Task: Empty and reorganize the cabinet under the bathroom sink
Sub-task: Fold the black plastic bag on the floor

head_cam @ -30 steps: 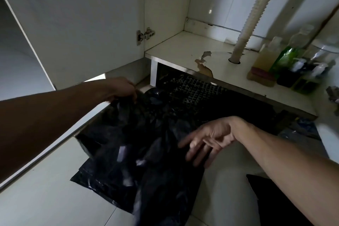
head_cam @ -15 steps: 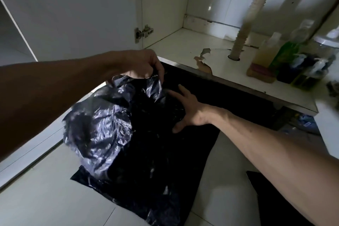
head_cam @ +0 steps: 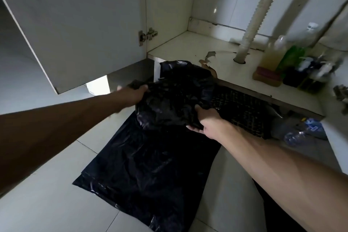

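Note:
A crumpled black plastic bag [head_cam: 175,98] is held up in front of the open cabinet's floor [head_cam: 190,47]. My left hand [head_cam: 134,94] grips its left edge and my right hand [head_cam: 206,120] grips its lower right side. Another black bag [head_cam: 150,171] lies flat on the floor tiles under it. On the right of the cabinet floor stand a yellowish bottle [head_cam: 271,56], a green bottle [head_cam: 291,56] and several small dark items [head_cam: 308,75].
The cabinet door [head_cam: 75,24] stands open at the left. A ribbed white drain hose [head_cam: 256,15] comes down into the cabinet floor, whose surface is peeling [head_cam: 210,62]. A dark gridded mat [head_cam: 243,107] and crushed clear plastic bottles [head_cam: 305,132] lie on the floor at right.
Both hands now hold the crumpled bag, bunched tighter and moved toward the cabinet's front edge. My right hand went from a spread touch to a grip on its lower right.

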### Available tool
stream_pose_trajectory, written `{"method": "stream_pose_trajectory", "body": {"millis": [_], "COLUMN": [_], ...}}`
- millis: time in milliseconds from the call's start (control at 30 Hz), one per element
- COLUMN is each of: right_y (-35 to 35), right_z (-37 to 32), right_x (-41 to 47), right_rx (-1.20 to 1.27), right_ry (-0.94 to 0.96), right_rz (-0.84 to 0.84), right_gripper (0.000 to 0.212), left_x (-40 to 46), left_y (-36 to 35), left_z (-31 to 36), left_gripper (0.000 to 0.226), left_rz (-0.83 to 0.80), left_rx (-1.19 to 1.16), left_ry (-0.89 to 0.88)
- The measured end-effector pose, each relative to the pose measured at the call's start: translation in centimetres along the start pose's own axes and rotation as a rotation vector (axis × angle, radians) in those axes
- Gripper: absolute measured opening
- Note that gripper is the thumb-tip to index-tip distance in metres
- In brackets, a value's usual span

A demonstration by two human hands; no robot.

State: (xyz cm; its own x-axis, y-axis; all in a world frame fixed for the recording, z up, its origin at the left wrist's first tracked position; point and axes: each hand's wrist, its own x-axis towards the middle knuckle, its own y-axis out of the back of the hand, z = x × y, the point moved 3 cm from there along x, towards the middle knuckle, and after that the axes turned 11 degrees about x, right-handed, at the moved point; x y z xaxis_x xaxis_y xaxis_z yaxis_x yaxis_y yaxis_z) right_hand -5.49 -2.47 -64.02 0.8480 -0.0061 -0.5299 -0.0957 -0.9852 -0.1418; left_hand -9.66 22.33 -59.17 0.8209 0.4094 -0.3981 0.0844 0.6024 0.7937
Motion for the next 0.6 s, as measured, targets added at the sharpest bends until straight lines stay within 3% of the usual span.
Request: {"method": "stream_pose_trajectory", "body": {"millis": [67,133,167,267,400,467,600], "right_y": [0.4,0.8,1.0,2.1,4.1,4.7,5.3], "right_z": [0.8,1.6,1.7,1.4,0.7,0.8,1.1], "right_x": [0.2,0.5,0.5,0.3,0.3,0.1,-0.3], "right_rx": [-0.025,-0.224,-0.320,-0.354,-0.540,-0.549,-0.529], "right_ry": [-0.029,-0.010,0.016,0.051,0.013,-0.089,-0.188], "right_rz": [-0.069,-0.114,-0.104,-0.043,-0.030,-0.145,-0.230], "right_gripper": [0.011,0.018,0.021,0.027,0.029,0.018,0.026], "left_x": [-0.7,-0.8,-0.5,0.4,1.7,2.3,2.7], "left_y": [-2.6,-4.7,-5.3,-4.9,-1.1,-0.3,0.0], "left_z": [-2.1,-3.1,-3.4,-4.0,-6.1,-6.8,-7.5], "left_gripper": [0.104,0.087,0.064,0.006,0.026,0.038,0.048], "left_rz": [-0.428,-0.645,-0.602,-0.232,0.171,0.240,0.337], "left_rx": [-0.412,-0.558,-0.559,-0.521,-0.470,-0.434,-0.303], "left_ry": [0.236,0.200,0.143,0.130,0.237,0.236,0.177]}}
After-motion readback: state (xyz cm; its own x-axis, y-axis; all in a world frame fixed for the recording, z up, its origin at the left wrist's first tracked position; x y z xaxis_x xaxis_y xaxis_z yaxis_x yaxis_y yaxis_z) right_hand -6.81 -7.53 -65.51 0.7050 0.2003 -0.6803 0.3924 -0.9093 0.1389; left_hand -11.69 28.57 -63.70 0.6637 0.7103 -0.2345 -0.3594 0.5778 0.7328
